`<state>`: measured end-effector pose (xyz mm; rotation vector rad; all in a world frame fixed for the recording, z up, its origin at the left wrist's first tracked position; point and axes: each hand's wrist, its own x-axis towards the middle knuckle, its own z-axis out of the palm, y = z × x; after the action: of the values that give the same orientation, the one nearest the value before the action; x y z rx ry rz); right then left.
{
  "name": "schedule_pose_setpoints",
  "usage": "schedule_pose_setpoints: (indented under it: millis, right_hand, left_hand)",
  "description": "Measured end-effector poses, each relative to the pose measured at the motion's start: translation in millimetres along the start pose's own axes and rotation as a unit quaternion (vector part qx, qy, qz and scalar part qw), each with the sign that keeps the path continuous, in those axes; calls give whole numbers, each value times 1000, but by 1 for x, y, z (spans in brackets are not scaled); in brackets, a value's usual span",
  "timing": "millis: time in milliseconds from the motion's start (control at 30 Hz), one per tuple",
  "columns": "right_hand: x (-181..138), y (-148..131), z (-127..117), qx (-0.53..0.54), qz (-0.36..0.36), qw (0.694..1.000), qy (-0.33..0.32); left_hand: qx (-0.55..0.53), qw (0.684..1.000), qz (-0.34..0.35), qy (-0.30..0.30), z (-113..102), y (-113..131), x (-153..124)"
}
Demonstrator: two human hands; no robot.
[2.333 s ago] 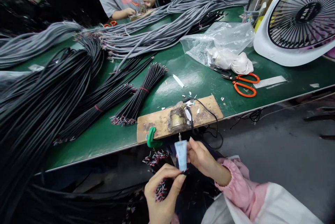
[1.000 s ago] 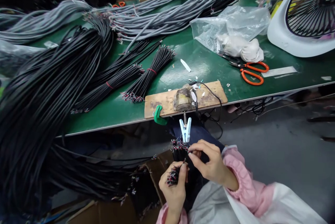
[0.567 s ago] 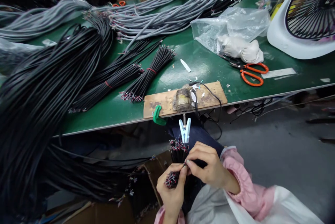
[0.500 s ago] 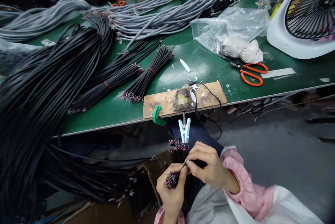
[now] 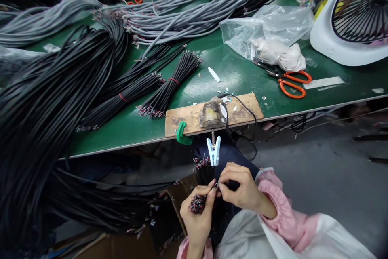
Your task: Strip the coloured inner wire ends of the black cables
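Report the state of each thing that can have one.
Left hand: closed around cables, pinching a wire.
Right hand: fingertips pinched at that wire.
Clothespin: at motor shaft, upper ends apart.
Orange-handled scissors: handles apart.
Red-banded cable bundles: tied.
Plastic bag: crumpled.
Green clamp: on board.
Fan: unclear whether running.

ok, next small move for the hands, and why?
Probably have the right hand ease the thin wires apart: the left hand seems to pinch them steady while gripping a bundle of cables, the right's fingers already meet them, and neither hand is on the blue clothespin.
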<state>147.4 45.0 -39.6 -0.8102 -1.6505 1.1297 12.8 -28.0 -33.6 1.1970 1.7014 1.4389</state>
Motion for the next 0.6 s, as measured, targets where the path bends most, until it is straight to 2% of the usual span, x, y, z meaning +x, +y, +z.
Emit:
schedule_pose_setpoints:
  millis: [200, 367, 433, 500, 600]
  right_hand:
    - [2, -1, 0, 87, 76, 993, -34]
    - [2, 5, -2, 129, 113, 983, -66]
    - [1, 8, 1, 154, 128, 978, -54]
    - [-1, 8, 7, 162, 136, 977, -18]
    - [1, 3, 15, 97, 79, 991, 47]
  left_hand:
    - [15, 1000, -1, -17, -2, -3, 1]
    - [-9, 994, -56, -97, -10, -3, 7]
    - [-41, 988, -84, -126, -12, -3, 9]
    - [-78, 983, -105, -130, -12, -2, 11]
    - [-103, 983, -117, -99, -7, 0, 13]
